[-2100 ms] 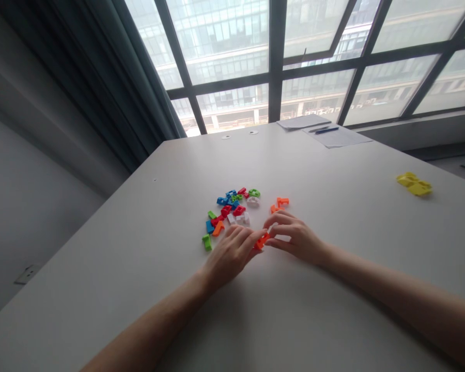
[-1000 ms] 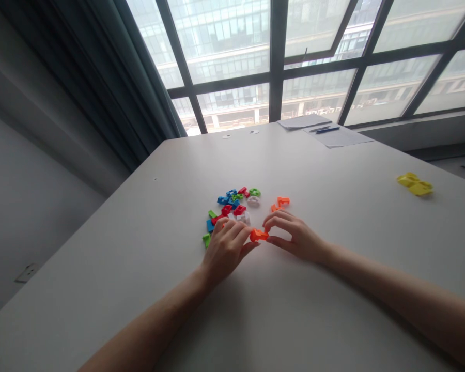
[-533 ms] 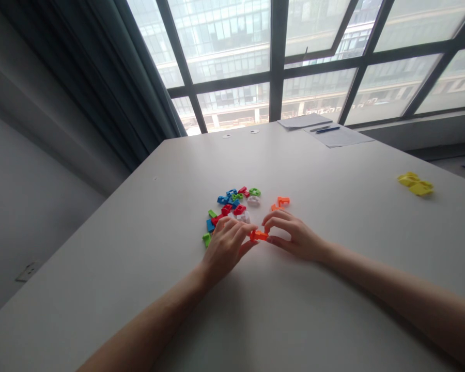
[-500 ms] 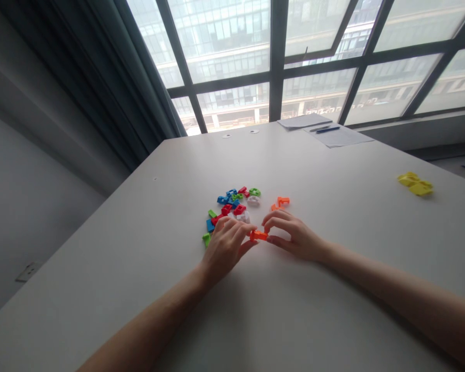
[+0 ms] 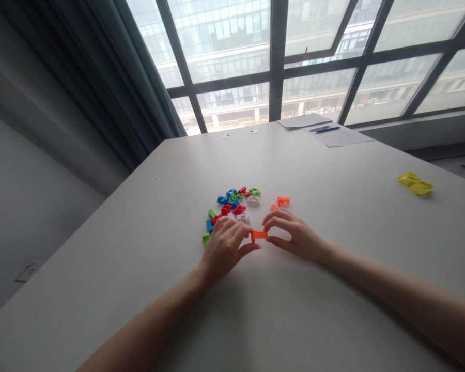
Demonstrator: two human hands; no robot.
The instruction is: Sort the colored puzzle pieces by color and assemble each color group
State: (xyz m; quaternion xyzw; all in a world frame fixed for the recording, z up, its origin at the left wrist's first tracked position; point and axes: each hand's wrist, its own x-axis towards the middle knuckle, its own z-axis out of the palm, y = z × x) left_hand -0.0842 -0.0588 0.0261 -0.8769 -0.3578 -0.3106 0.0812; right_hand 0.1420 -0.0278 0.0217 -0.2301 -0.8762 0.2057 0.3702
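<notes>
Between my two hands is an orange plastic building piece [image 5: 260, 235], held just over the table. My left hand [image 5: 227, 243] grips its left end between fingers and thumb. The fingertips of my right hand [image 5: 292, 235] pinch its right end. Behind my right hand lie more orange pieces [image 5: 282, 200], partly covered by the fingers. Beyond my left hand spreads a loose pile with blue pieces [image 5: 222, 200], red pieces [image 5: 239, 209], green pieces [image 5: 254, 191] and white pieces [image 5: 253, 201]; my left hand hides some of the pile.
Yellow pieces [image 5: 415, 184] lie far to the right on the white table [image 5: 313, 320]. Papers [image 5: 344, 138] with a blue pen [image 5: 327, 129] on them rest at the back edge by the window. A dark curtain [image 5: 139, 93] hangs at the left.
The orange piece has turned between my fingers, so a broader flat side and a downward leg now show. Both hands have stayed nearly in place; my left thumb has shifted slightly.
</notes>
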